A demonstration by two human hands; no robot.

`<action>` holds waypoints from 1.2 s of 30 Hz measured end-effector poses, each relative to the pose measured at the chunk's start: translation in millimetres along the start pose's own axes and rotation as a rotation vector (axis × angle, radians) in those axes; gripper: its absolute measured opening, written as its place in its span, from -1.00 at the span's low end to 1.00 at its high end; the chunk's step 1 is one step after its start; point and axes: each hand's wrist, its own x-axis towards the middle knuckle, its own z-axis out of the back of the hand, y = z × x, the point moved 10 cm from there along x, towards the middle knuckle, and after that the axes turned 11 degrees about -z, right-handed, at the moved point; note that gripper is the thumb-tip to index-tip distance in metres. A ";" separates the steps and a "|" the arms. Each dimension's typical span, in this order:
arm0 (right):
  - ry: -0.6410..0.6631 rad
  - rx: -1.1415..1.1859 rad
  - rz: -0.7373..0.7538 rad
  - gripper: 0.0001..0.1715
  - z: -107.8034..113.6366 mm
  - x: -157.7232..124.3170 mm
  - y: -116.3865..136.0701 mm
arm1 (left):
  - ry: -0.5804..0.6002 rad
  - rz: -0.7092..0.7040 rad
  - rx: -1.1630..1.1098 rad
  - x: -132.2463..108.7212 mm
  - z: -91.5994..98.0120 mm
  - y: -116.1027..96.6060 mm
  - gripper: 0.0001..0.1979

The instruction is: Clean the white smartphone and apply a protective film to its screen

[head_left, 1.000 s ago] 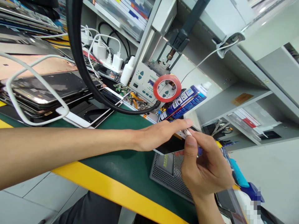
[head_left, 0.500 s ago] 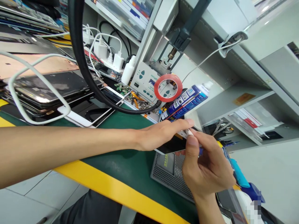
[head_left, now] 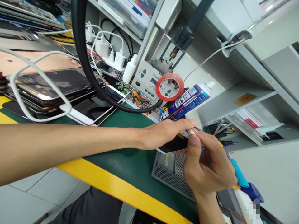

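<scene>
My left hand [head_left: 165,132] reaches in from the left, closed around a phone [head_left: 174,144] with a black screen and white edge. Its fingertips show beneath the phone's lower side. Thumb and forefinger of my right hand [head_left: 210,165] are pinched on a small white piece [head_left: 191,132] at the phone's right end, beside my left thumb. What kind of piece it is, I cannot make out. Below the phone lies a grey perforated mat [head_left: 173,177] on the green bench top [head_left: 112,165].
A blue spray can [head_left: 187,102] and a red tape roll [head_left: 169,87] stand behind my hands. A thick black cable [head_left: 87,68] arches over the stacked phone parts [head_left: 56,84] at left. White chargers [head_left: 119,59] sit on a power strip. A yellow edge [head_left: 112,193] borders the bench.
The view has shifted very slightly. Both hands keep nearly the same hold on the phone and the small white piece.
</scene>
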 end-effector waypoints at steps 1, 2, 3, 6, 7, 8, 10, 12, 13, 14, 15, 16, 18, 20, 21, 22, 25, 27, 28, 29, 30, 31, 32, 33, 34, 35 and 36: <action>-0.003 0.000 -0.003 -0.75 0.2 -0.4 -0.6 | 0.005 -0.006 0.009 0.1 -0.1 -0.5 -0.57; -0.006 -0.001 -0.007 -0.75 0.2 -0.8 -1.2 | 0.009 -0.013 0.020 0.1 -0.2 -1.1 -0.58; -0.008 -0.001 -0.008 -0.75 0.2 -1.1 -1.5 | 0.013 -0.018 0.029 0.0 -0.4 -1.6 -0.59; -0.019 0.000 -0.006 -0.75 0.1 -1.0 -1.2 | 0.018 -0.008 0.045 -0.8 -0.3 -1.1 -0.62; -0.030 -0.006 0.001 -0.75 0.4 -0.6 -0.2 | 0.018 -0.003 0.051 -1.0 -0.1 -1.0 -0.63; -0.048 -0.017 0.015 -0.76 1.3 -0.3 1.5 | 0.018 -0.002 0.058 -1.2 0.0 -1.1 -0.63; -0.080 -0.049 0.048 -0.79 2.6 0.1 5.2 | 0.018 -0.002 0.070 -1.5 0.4 -1.7 -0.64; -0.087 -0.076 0.069 -0.80 2.1 0.2 7.2 | 0.020 0.000 0.070 -1.6 0.4 -1.7 -0.64; -0.085 -0.081 0.068 -0.80 1.7 0.4 6.7 | 0.020 0.001 0.070 -1.7 0.5 -1.6 -0.64; -0.082 -0.080 0.064 -0.80 1.5 0.4 5.9 | 0.018 -0.001 0.072 -1.6 0.7 -1.8 -0.65; -0.077 -0.079 0.061 -0.80 1.3 0.3 5.2 | 0.018 -0.005 0.075 -1.6 0.8 -2.1 -0.67; -0.074 -0.077 0.059 -0.79 1.3 0.2 4.6 | 0.018 -0.008 0.077 -1.5 0.8 -2.2 -0.68; -0.068 -0.070 0.059 -0.79 1.4 0.0 4.1 | 0.019 -0.012 0.077 -1.4 0.8 -2.2 -0.68; -0.058 -0.066 0.062 -0.79 0.8 -0.1 4.4 | 0.017 -0.008 0.073 -1.4 0.8 -1.7 -0.67; -0.056 -0.065 0.063 -0.79 0.7 0.0 4.6 | 0.016 -0.006 0.071 -1.4 0.8 -1.4 -0.66; -0.056 -0.063 0.062 -0.79 0.6 0.0 4.7 | 0.015 -0.006 0.069 -1.3 0.7 -1.3 -0.66; -0.059 -0.047 0.046 -0.78 1.2 0.0 3.8 | 0.015 0.008 0.060 -1.5 0.4 -0.1 -0.64; -0.060 -0.030 0.033 -0.76 1.5 0.0 2.6 | 0.012 0.018 0.061 -1.8 0.7 0.9 -0.63; -0.058 -0.026 0.034 -0.75 1.4 0.0 2.6 | 0.010 0.018 0.067 -1.8 1.0 1.0 -0.63; -0.059 -0.026 0.041 -0.74 1.3 -0.1 3.1 | 0.010 0.013 0.075 -1.7 1.2 0.7 -0.64; -0.064 -0.031 0.050 -0.74 1.6 -0.3 3.9 | 0.013 0.003 0.084 -1.6 1.2 0.0 -0.65; -0.071 -0.036 0.059 -0.74 2.0 -0.3 4.7 | 0.018 -0.008 0.092 -1.4 1.1 -0.9 -0.66; -0.076 -0.038 0.065 -0.74 2.1 -0.3 5.2 | 0.021 -0.016 0.098 -1.3 1.0 -1.4 -0.67; -0.080 -0.039 0.069 -0.75 2.2 -0.3 5.6 | 0.025 -0.020 0.102 -1.3 1.0 -1.7 -0.67; -0.083 -0.037 0.069 -0.75 2.3 -0.1 5.8 | 0.027 -0.022 0.104 -1.2 1.0 -1.8 -0.67; -0.081 -0.030 0.063 -0.75 1.9 0.2 5.3 | 0.028 -0.023 0.105 -1.2 1.0 -2.0 -0.66; -0.079 -0.022 0.060 -0.76 1.7 0.4 5.1 | 0.028 -0.023 0.106 -1.1 1.1 -2.1 -0.66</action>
